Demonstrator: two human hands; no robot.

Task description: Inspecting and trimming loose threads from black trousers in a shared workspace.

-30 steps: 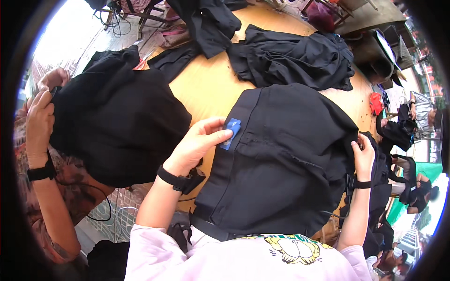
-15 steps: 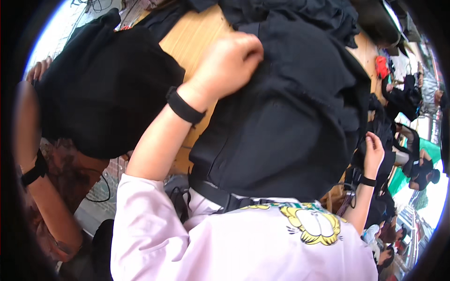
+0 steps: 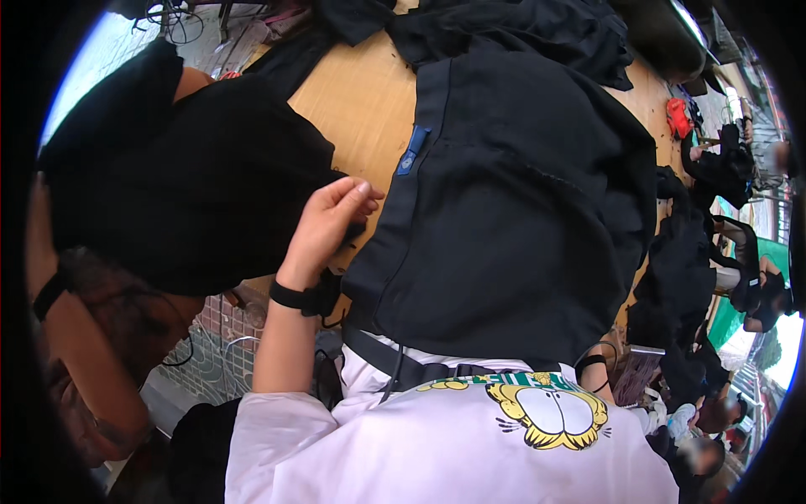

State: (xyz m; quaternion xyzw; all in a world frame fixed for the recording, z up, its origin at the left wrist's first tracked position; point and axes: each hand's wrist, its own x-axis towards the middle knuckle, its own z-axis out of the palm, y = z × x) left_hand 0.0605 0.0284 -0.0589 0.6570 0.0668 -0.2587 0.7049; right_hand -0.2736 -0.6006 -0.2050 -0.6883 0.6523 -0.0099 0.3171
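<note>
A black garment [image 3: 512,210] with a sewn band along its left edge covers the middle of the table and hangs over the near edge to my waist. On that band sits a small blue label [image 3: 411,151]. My left hand [image 3: 329,220] hovers just left of the band, apart from the cloth. Its thumb and forefinger are pressed together; whether something tiny is between them I cannot make out. Of my right arm only the wrist [image 3: 594,371] with a black band shows, by the garment's lower right edge; the hand itself is hidden there.
The wooden table [image 3: 353,92] shows left of the garment. More black clothes [image 3: 512,29] lie piled at the far side. Close on my left, another person holds up black cloth [image 3: 193,168]. A red item [image 3: 677,118] lies at the far right; other people work beyond.
My left hand has drawn back from the garment's upper left, leftward and nearer to me, uncovering the blue label. My right hand has gone from the right side to behind the garment's lower edge.
</note>
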